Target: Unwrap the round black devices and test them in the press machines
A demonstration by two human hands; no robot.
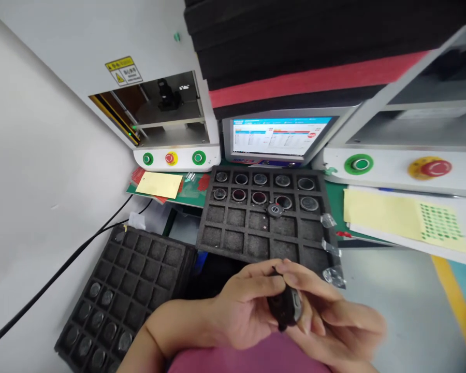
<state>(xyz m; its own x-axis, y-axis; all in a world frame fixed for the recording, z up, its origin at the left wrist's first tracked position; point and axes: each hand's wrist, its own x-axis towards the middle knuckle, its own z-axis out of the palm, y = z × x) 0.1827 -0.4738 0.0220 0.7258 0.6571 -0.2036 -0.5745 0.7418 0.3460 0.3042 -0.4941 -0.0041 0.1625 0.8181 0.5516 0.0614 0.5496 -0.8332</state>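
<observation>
Both of my hands meet at the bottom centre around a small black device [284, 305] with a grey side edge. My left hand [248, 303] grips it from the left, thumb on its top. From the right, my right hand [320, 305] holds the same device, fingers wrapped at its side. Beyond them lies a black foam tray [233, 248] with two rows of round parts in its far compartments. A round black piece with a dotted centre [275, 210] rests over the tray's dividers, below the second row.
A second foam tray [140, 280] with round discs lies lower left. Behind stand a monitor [279, 137] and machines with green buttons [199, 158] and red ones [437, 167]. Yellow paper sheets [159, 185] lie left, others [384, 210] right. Black cables [66, 264] cross the left side.
</observation>
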